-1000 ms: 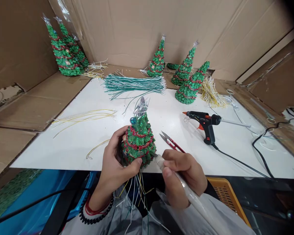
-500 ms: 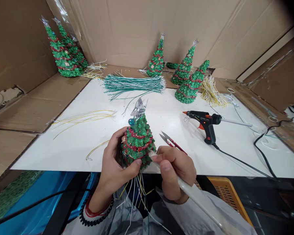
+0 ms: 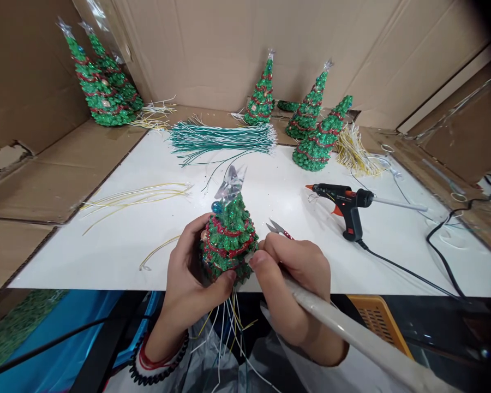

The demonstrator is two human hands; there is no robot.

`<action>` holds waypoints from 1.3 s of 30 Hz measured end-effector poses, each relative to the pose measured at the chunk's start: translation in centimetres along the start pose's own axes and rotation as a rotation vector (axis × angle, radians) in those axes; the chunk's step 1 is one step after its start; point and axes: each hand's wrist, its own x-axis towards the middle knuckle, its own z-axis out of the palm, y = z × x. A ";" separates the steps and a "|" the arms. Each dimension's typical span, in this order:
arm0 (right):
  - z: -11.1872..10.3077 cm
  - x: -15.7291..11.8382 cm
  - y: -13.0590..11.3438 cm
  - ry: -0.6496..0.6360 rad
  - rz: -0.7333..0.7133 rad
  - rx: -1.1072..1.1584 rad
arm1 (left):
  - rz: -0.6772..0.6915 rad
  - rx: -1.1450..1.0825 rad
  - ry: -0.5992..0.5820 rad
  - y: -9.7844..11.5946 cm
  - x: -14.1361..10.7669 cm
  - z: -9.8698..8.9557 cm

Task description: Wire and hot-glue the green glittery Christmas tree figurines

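My left hand is wrapped round a small green Christmas tree with red garlands, a blue ball and a clear star on top. White, yellow and green wires hang from its base. In my right hand is a long whitish tool, its tip at the tree's lower right side. Small red-handled snips lie just behind my right hand, partly hidden by it.
A black glue gun with a cable lies on the right of the white table. Behind are a green-white wire bundle, more trees and yellow-white wires. Loose wires lie left; an orange basket stands below right.
My right hand has turned and shifted slightly, its tool swinging up at the rear end, and now covers more of the snips. The held tree has moved a little to the left.
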 end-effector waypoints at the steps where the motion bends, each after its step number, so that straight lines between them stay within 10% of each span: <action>1: 0.0 0.2 -0.1 -0.011 -0.013 -0.003 | -0.005 0.005 0.002 0.1 0.0 0.0; 13: 1.8 -1.7 1.5 0.184 -0.205 -0.088 | 0.011 -0.018 0.032 -0.3 -0.2 0.1; 39: 2.3 -2.5 2.0 0.247 -0.095 0.026 | 0.010 0.065 0.036 0.4 -0.1 0.4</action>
